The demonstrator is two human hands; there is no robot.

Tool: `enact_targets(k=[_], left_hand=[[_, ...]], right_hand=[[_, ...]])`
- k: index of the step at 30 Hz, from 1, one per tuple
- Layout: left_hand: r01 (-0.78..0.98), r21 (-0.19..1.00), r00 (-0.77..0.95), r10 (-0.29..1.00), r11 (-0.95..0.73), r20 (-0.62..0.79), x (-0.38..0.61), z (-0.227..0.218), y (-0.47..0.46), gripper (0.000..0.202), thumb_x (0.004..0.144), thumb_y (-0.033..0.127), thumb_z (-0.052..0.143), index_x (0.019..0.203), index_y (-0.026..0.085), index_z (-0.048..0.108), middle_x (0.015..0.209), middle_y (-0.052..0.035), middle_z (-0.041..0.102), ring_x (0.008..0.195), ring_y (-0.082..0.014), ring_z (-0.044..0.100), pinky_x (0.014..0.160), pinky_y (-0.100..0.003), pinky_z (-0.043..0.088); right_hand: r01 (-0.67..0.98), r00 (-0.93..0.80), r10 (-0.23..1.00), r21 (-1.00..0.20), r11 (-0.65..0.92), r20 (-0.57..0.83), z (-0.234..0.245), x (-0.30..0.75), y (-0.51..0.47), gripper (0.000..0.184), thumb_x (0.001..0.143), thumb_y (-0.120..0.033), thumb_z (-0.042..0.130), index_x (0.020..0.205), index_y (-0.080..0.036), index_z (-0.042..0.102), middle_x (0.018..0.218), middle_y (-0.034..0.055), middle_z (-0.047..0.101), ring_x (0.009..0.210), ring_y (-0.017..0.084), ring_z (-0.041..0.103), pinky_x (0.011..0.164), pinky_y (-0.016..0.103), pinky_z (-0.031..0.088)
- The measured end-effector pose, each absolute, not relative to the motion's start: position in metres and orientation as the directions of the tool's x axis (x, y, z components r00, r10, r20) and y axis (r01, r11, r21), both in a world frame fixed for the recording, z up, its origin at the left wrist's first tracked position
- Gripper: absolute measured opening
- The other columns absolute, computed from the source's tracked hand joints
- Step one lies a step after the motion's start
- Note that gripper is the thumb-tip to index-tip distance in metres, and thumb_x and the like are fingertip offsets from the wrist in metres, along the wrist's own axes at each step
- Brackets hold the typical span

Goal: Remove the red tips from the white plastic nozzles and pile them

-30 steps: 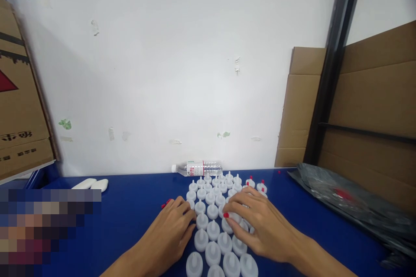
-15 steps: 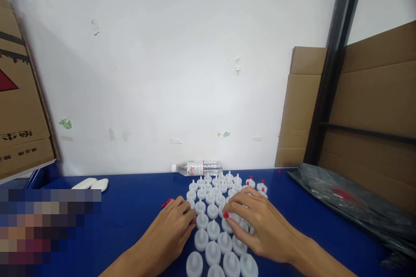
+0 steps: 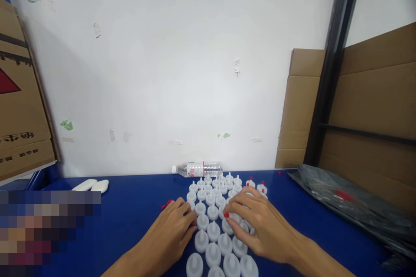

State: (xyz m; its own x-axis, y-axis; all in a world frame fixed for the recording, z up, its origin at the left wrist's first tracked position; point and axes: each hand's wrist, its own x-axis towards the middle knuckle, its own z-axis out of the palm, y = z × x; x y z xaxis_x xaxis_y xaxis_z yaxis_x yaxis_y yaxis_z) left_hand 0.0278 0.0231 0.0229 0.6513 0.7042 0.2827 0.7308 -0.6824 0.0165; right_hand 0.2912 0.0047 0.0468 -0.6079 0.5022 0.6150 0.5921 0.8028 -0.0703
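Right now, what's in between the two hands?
Small white caps, standing in rows on the blue table, fill the gap between the left hand and the right hand. The head view shows this.

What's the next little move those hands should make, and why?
Probably the right hand should set the small red bit at its thumb onto a bare white nozzle cap beside it. Only a few far caps wear red tips, and more loose red bits lie by the left hand.
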Motion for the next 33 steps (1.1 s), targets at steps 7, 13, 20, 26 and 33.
enact_targets(k=[7,13,20,26,33], left_hand=[[0.74,0.036,0.633,0.713,-0.672,0.3,0.026,0.024,0.023,0.012,0.098,0.017,0.053,0.095,0.022,0.064,0.1,-0.0046,0.065,0.097,-0.0252,0.056,0.087,-0.041,0.046],[0.785,0.025,0.584,0.754,-0.618,0.301,0.025,0.026,0.022,0.014,0.096,0.018,0.051,0.095,0.021,0.064,0.101,-0.0064,0.065,0.098,-0.0273,0.056,0.089,-0.046,0.046],[0.801,0.026,0.559,0.763,-0.598,0.324,0.025,0.025,0.019,0.017,0.093,0.015,0.049,0.094,0.02,0.065,0.098,-0.0078,0.066,0.094,-0.0269,0.057,0.087,-0.045,0.046],[0.781,0.03,0.584,0.746,-0.624,0.32,0.024,0.019,0.024,0.023,0.095,0.009,0.045,0.092,0.02,0.065,0.095,-0.0071,0.066,0.092,-0.0263,0.058,0.084,-0.043,0.047],[0.784,0.034,0.575,0.746,-0.62,0.335,0.025,0.025,0.026,0.026,0.101,0.013,0.041,0.097,0.02,0.066,0.1,-0.0071,0.064,0.095,-0.0257,0.057,0.084,-0.042,0.047]], right_hand=[[0.606,-0.576,0.464,-0.03,0.795,0.673,0.047,0.293,0.006,0.012,0.097,-0.02,0.054,0.101,-0.019,0.065,0.089,0.0034,0.071,0.079,0.018,0.064,0.086,0.039,0.042],[0.679,-0.468,0.434,-0.001,0.734,0.769,0.052,0.304,0.015,0.012,0.097,-0.018,0.055,0.105,-0.02,0.063,0.094,0.0027,0.073,0.081,0.018,0.067,0.089,0.039,0.041],[0.883,-0.274,0.624,-0.066,0.465,0.732,0.058,0.329,0.032,0.013,0.101,-0.031,0.05,0.1,-0.023,0.06,0.064,-0.004,0.062,0.067,0.019,0.065,0.092,0.042,0.042],[0.972,-0.195,0.743,0.026,0.233,0.64,0.059,0.352,0.047,0.018,0.097,-0.032,0.053,0.092,-0.021,0.066,0.091,0.0068,0.07,0.075,0.024,0.066,0.077,0.039,0.044],[0.988,0.074,0.926,0.1,-0.119,0.371,0.066,0.371,0.046,0.02,0.095,-0.03,0.056,0.092,-0.019,0.072,0.085,0.0124,0.074,0.081,0.034,0.071,0.07,0.038,0.04]])
